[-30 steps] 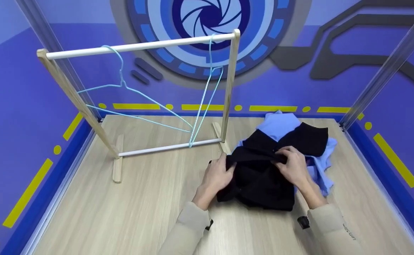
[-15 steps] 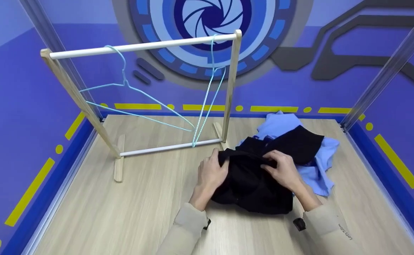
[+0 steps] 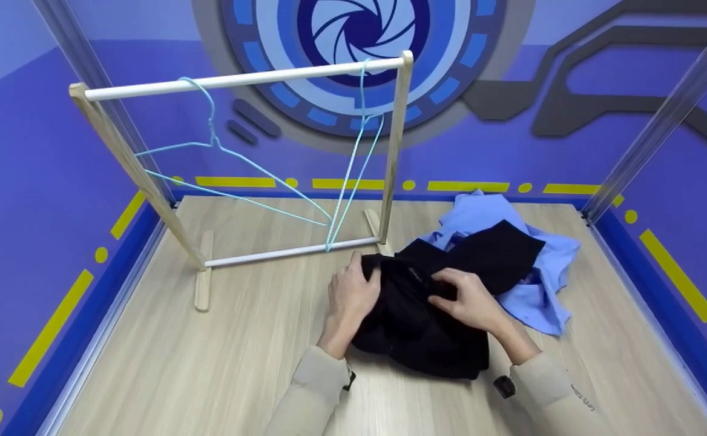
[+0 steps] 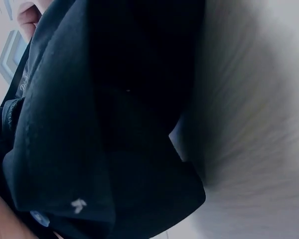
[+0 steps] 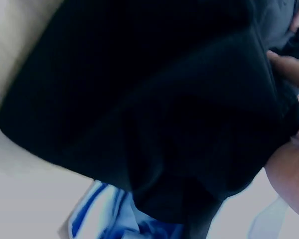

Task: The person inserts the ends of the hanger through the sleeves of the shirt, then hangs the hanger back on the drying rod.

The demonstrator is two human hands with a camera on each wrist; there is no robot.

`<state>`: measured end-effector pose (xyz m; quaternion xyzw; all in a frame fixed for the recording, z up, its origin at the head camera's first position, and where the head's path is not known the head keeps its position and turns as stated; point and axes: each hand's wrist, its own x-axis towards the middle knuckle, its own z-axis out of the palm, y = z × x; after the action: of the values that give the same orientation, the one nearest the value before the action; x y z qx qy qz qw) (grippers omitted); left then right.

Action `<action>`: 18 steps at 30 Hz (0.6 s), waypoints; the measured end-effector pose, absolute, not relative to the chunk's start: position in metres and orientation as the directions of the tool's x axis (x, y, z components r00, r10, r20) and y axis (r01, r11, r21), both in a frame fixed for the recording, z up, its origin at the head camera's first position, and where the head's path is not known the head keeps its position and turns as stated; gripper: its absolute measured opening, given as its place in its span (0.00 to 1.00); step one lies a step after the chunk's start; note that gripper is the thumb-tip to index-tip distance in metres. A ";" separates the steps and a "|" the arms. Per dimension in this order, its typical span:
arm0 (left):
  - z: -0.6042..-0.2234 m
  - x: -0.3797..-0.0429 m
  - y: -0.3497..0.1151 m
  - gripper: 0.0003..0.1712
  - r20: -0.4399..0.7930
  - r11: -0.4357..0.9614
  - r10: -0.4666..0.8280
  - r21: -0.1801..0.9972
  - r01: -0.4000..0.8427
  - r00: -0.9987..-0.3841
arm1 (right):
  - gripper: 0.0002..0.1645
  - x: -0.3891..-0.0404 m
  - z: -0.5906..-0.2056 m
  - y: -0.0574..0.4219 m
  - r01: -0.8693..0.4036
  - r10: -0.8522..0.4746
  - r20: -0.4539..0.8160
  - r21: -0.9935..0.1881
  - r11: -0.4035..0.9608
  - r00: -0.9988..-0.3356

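Black shorts (image 3: 405,333) lie bunched on the table in front of me, waistband toward the hands and legs spread toward the back right. My left hand (image 3: 351,295) pinches the waistband at its left end. The right hand (image 3: 467,301) holds the waistband farther right between thumb and fingers. In the left wrist view, a button (image 4: 40,217) and a small white mark (image 4: 78,205) show on the black cloth (image 4: 65,129). Dark fabric (image 5: 139,94) fills most of the right wrist view, with right-hand fingers (image 5: 294,69) at its edge. Blue cloth (image 3: 486,210) lies partly under the shorts.
A wooden rack with a white top rail (image 3: 250,78) stands at the left back. Two light-blue hangers hang on it: one at left (image 3: 256,166), one turned edge-on at right (image 3: 355,157). Blue patterned walls enclose the wooden table (image 3: 208,369).
Both hands have moved left and toward me, drawing the black shorts along. More of the blue cloth beneath now shows. The rack and hangers stay in place.
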<state>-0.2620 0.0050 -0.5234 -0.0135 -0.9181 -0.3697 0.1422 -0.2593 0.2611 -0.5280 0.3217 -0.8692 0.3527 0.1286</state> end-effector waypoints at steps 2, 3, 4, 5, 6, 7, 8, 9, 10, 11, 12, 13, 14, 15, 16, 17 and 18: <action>-0.525 -0.262 0.003 0.27 0.269 0.725 -0.075 0.675 0.132 -0.960 | 0.19 -0.260 -0.525 0.263 -0.648 -0.477 0.439 -0.516 0.560 -0.761; -0.526 -0.263 0.002 0.27 0.269 0.724 -0.073 0.676 0.134 -0.960 | 0.21 -0.260 -0.524 0.265 -0.645 -0.477 0.434 -0.508 0.571 -0.764; -0.527 -0.263 0.002 0.27 0.270 0.722 -0.073 0.679 0.136 -0.960 | 0.24 -0.260 -0.522 0.267 -0.635 -0.472 0.425 -0.501 0.588 -0.772; -0.528 -0.264 0.001 0.26 0.270 0.719 -0.074 0.682 0.136 -0.960 | 0.27 -0.261 -0.521 0.270 -0.621 -0.462 0.416 -0.488 0.613 -0.783; -0.528 -0.264 0.001 0.25 0.270 0.718 -0.077 0.683 0.135 -0.960 | 0.32 -0.261 -0.520 0.273 -0.596 -0.445 0.399 -0.480 0.644 -0.802; -0.529 -0.264 0.001 0.26 0.267 0.717 -0.080 0.685 0.131 -0.960 | 0.37 -0.261 -0.520 0.276 -0.562 -0.424 0.372 -0.477 0.676 -0.826; -0.529 -0.264 0.001 0.26 0.265 0.715 -0.082 0.687 0.129 -0.961 | 0.42 -0.261 -0.520 0.278 -0.523 -0.399 0.343 -0.474 0.708 -0.850; -0.530 -0.265 0.001 0.26 0.263 0.714 -0.083 0.689 0.126 -0.961 | 0.48 -0.261 -0.520 0.281 -0.479 -0.371 0.308 -0.475 0.738 -0.876; -0.531 -0.265 0.000 0.27 0.260 0.713 -0.083 0.690 0.125 -0.962 | 0.52 -0.260 -0.520 0.284 -0.435 -0.347 0.266 -0.475 0.765 -0.900; -0.531 -0.264 0.000 0.27 0.257 0.712 -0.081 0.691 0.125 -0.963 | 0.56 -0.260 -0.521 0.286 -0.398 -0.328 0.227 -0.474 0.786 -0.917; -0.532 -0.264 0.000 0.27 0.253 0.711 -0.077 0.692 0.125 -0.964 | 0.58 -0.259 -0.523 0.288 -0.364 -0.312 0.188 -0.478 0.799 -0.931; -0.532 -0.264 0.000 0.27 0.252 0.709 -0.074 0.694 0.127 -0.965 | 0.59 -0.259 -0.524 0.289 -0.341 -0.304 0.156 -0.486 0.805 -0.940; -0.533 -0.264 0.000 0.27 0.257 0.706 -0.071 0.695 0.133 -0.964 | 0.60 -0.259 -0.526 0.290 -0.328 -0.304 0.131 -0.496 0.804 -0.944; -0.533 -0.264 0.000 0.26 0.260 0.705 -0.068 0.696 0.138 -0.963 | 0.59 -0.259 -0.527 0.291 -0.322 -0.309 0.112 -0.506 0.800 -0.944; -0.534 -0.265 -0.001 0.26 0.263 0.705 -0.063 0.695 0.144 -0.963 | 0.58 -0.258 -0.529 0.291 -0.322 -0.318 0.099 -0.515 0.794 -0.943; -0.534 -0.265 -0.001 0.26 0.269 0.703 -0.057 0.695 0.153 -0.961 | 0.57 -0.258 -0.530 0.292 -0.326 -0.326 0.096 -0.523 0.787 -0.940; -0.535 -0.265 -0.001 0.26 0.275 0.700 -0.052 0.695 0.161 -0.960 | 0.55 -0.259 -0.532 0.292 -0.333 -0.334 0.099 -0.531 0.779 -0.937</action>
<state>-0.2652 -0.0007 -0.5349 -0.0300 -0.9116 -0.3860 0.1384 -0.2585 0.2920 -0.5318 0.1768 -0.9432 0.2812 -0.0004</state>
